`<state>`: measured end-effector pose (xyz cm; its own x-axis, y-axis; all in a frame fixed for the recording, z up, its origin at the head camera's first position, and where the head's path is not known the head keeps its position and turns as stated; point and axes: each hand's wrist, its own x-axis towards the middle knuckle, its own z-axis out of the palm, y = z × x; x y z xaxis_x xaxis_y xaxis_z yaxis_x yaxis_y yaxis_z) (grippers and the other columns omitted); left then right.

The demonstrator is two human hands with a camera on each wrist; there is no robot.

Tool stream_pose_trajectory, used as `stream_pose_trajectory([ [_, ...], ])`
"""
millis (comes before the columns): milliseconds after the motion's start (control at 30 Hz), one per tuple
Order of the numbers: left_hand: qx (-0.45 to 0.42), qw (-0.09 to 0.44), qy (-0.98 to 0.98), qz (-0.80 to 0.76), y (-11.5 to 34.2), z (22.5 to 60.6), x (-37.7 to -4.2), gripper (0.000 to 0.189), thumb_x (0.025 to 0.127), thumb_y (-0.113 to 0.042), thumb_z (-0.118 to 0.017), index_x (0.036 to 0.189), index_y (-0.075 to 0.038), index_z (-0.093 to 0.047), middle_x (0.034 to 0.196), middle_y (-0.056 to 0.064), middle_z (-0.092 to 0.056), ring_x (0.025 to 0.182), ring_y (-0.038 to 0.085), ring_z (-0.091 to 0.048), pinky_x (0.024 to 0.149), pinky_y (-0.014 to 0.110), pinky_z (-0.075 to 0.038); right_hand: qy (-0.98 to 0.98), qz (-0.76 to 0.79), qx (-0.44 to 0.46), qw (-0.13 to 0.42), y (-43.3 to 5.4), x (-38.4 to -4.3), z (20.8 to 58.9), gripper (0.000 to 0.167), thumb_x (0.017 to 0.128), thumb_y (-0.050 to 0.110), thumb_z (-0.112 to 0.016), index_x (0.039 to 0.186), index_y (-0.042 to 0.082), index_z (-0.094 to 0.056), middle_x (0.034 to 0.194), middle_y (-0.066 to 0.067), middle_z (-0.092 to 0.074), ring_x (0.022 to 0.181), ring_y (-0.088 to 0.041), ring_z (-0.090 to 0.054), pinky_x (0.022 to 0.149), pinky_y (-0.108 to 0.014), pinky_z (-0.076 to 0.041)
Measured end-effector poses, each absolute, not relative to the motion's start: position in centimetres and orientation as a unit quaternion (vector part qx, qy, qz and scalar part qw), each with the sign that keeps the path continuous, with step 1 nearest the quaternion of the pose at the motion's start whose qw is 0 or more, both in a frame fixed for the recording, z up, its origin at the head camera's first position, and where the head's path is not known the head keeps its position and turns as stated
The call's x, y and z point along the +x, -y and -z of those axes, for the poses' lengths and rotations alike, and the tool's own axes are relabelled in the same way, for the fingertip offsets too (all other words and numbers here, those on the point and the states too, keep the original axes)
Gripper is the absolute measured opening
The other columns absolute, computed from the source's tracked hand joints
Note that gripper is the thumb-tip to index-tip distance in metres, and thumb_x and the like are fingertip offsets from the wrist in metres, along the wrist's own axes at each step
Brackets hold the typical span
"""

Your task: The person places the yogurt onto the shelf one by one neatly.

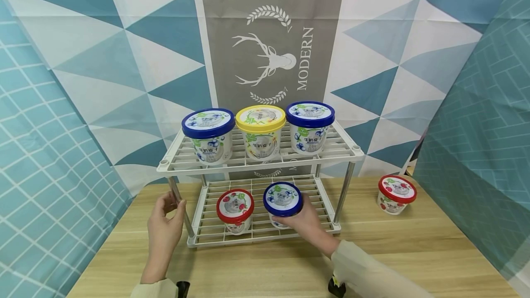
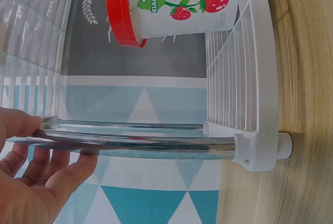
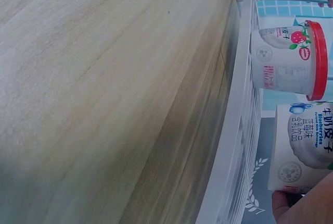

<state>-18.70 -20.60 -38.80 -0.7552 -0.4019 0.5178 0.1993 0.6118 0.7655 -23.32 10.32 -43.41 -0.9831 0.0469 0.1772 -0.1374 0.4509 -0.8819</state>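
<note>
On the lower shelf side, my right hand (image 1: 308, 224) grips a blue-lidded blueberry milk tub (image 1: 283, 199) from its right. The right wrist view shows the tub's printed wall (image 3: 307, 146) upright, its base close over the shelf slats. A red-lidded strawberry tub (image 1: 235, 210) stands to its left on the lower shelf (image 1: 265, 239). My left hand (image 1: 165, 224) is at the rack's front left metal post (image 2: 156, 145), holding it between thumb and fingers below the upper shelf.
The upper shelf (image 1: 265, 165) of the white rack carries a blue-lidded tub (image 1: 208, 134), a yellow-lidded tub (image 1: 261, 131) and another blue-lidded tub (image 1: 309, 128). Another red-lidded tub (image 1: 396, 193) stands on the wooden table (image 1: 248, 272), right of the rack. A patterned cloth (image 1: 372, 59) hangs behind.
</note>
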Motion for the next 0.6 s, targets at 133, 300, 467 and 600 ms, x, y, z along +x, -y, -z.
stream_pose_trajectory([
  [133,0.061,0.346,0.829,0.436,20.59,38.81,-18.7,0.024,0.091,-0.013,-0.06,0.111,-0.001,-0.055,0.099,0.014,-0.063,0.081,-0.021,-0.043,0.065,-0.001,-0.034,0.843,-0.531,0.028,0.087,-10.19,-23.34,43.47,0.094,0.053,0.032,-0.091,0.128,0.001,-0.043,0.119,-0.016,-0.057,0.111,-0.033,-0.055,0.096,-0.05,-0.045],
  [300,0.061,0.349,0.827,0.435,20.61,38.86,-18.75,0.024,0.09,-0.012,-0.061,0.111,0.0,-0.056,0.098,0.014,-0.063,0.081,-0.02,-0.044,0.065,-0.001,-0.034,0.84,-0.534,0.031,0.088,-9.98,-23.39,43.62,0.094,0.052,0.031,-0.091,0.127,0.001,-0.043,0.119,-0.016,-0.057,0.112,-0.034,-0.055,0.096,-0.05,-0.045],
  [467,0.064,0.35,0.827,0.436,20.6,38.86,-18.75,0.023,0.09,-0.012,-0.061,0.109,-0.001,-0.056,0.097,0.013,-0.063,0.08,-0.021,-0.043,0.068,0.0,-0.034,0.841,-0.533,0.033,0.087,-9.83,-23.46,43.86,0.096,0.052,0.032,-0.091,0.129,0.001,-0.042,0.12,-0.016,-0.057,0.113,-0.034,-0.055,0.097,-0.051,-0.044],
  [600,0.061,0.349,0.826,0.438,20.58,38.81,-18.74,0.023,0.09,-0.012,-0.061,0.109,-0.001,-0.056,0.096,0.013,-0.063,0.08,-0.021,-0.043,0.067,0.0,-0.034,0.84,-0.534,0.04,0.088,-9.72,-23.49,43.95,0.096,0.053,0.032,-0.091,0.129,0.001,-0.042,0.121,-0.016,-0.057,0.113,-0.034,-0.054,0.097,-0.051,-0.044],
])
